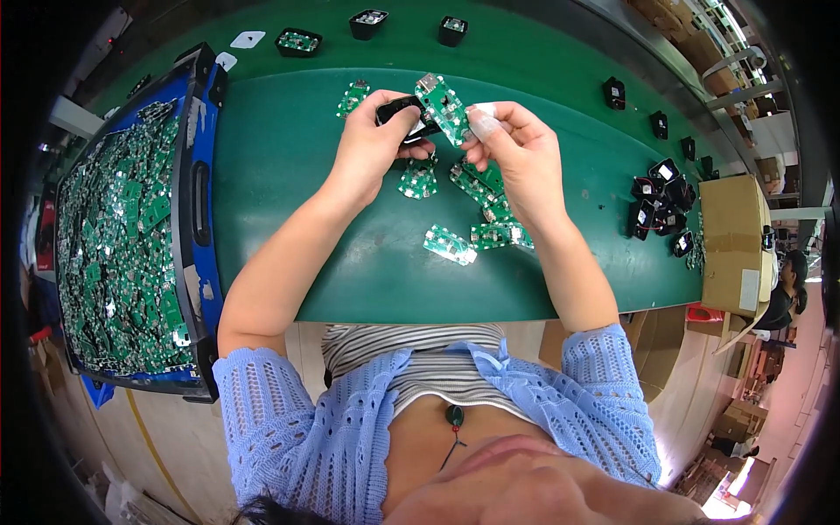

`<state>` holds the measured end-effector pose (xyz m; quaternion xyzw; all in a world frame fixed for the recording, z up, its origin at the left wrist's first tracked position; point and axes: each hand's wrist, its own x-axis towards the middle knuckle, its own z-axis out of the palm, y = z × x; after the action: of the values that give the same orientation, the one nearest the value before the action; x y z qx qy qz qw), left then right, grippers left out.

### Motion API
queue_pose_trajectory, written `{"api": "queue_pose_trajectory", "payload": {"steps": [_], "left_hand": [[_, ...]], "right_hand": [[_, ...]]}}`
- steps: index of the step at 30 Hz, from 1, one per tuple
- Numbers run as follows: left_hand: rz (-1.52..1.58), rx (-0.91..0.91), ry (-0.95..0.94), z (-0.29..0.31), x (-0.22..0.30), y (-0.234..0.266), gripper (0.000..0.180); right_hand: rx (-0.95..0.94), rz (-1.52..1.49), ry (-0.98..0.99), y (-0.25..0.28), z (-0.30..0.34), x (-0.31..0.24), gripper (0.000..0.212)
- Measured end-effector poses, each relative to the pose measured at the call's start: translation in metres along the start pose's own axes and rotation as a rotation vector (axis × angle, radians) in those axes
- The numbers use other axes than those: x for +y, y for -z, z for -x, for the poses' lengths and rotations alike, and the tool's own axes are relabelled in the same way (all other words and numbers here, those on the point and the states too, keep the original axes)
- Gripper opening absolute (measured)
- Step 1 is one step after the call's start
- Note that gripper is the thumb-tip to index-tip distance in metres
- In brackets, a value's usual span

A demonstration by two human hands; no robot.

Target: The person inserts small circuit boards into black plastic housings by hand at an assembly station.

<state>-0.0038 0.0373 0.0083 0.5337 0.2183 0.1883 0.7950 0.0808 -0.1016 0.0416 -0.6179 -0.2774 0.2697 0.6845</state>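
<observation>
My left hand [372,140] is closed around a small black plastic housing [394,108], its thumb pressed on the near side. Just to the right, my right hand [525,149] pinches a green circuit board [444,109] by its lower right edge, with white wrapping on the thumb and a fingertip. The board is tilted and partly overlaps the housing; whether they touch I cannot tell. Below the hands, loose circuit boards lie on the green table [350,271]: a single board [418,178], a small pile [479,184] and another board [450,245] nearer me.
At the left stands a blue-and-black crate [201,206] heaped with circuit boards [122,236]. Black housings [665,197] are clustered at the right beside a cardboard box [733,245]. Across the far green strip sit filled housings [298,41]. A person [783,293] is in the right background.
</observation>
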Motion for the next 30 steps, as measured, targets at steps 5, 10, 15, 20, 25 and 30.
{"api": "queue_pose_trajectory", "payload": {"steps": [5, 10, 15, 20, 25, 30], "left_hand": [[-0.015, -0.01, -0.005, 0.001, 0.0, 0.0, 0.016], [0.017, 0.014, 0.005, 0.003, 0.0, -0.004, 0.019], [0.062, -0.01, 0.047, 0.004, -0.002, -0.007, 0.027], [0.078, -0.064, 0.038, 0.006, -0.006, -0.008, 0.039], [0.148, -0.082, -0.015, 0.006, -0.005, -0.009, 0.038], [-0.022, 0.0, -0.012, 0.011, -0.004, -0.014, 0.027]], "right_hand": [[0.034, 0.02, -0.004, 0.0, -0.003, 0.004, 0.016], [0.075, 0.08, 0.004, -0.002, -0.004, 0.011, 0.013], [0.185, 0.321, 0.237, -0.003, -0.002, 0.022, 0.011], [0.165, 0.28, 0.128, -0.005, -0.004, 0.019, 0.011], [0.185, 0.259, 0.093, -0.001, -0.005, 0.022, 0.01], [0.106, 0.442, 0.121, 0.001, 0.001, 0.031, 0.012]]}}
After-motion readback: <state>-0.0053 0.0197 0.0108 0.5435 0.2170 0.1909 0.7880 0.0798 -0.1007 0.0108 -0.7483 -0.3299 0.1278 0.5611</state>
